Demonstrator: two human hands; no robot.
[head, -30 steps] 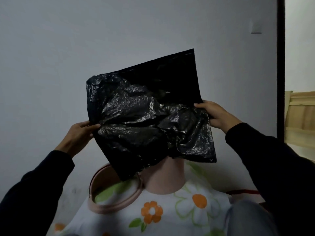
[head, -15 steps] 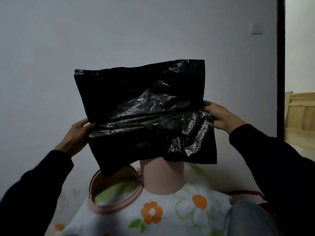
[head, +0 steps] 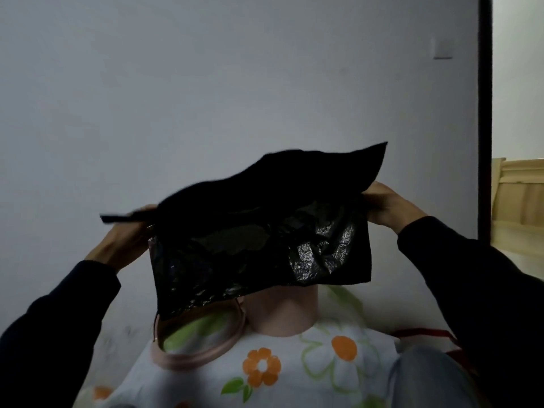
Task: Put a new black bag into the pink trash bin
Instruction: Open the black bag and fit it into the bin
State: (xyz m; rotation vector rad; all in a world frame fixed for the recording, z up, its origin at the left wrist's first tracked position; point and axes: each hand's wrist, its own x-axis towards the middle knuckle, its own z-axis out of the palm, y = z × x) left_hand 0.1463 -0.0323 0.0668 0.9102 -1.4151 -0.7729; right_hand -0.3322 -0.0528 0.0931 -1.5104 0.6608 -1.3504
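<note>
Black plastic, the bag [head: 259, 231] hangs pinched at its side edges between left hand [head: 123, 240] and right hand [head: 391, 206], raised above the bin [head: 282, 316], probably to open it.

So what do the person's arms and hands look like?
Both arms are covered by long dark sleeves, black or very dark navy, loose and plain with no markings. The left sleeve ends at the wrist, and so does the right sleeve. The left hand and right hand are bare: no gloves, and no rings or watch that I can see.
</note>
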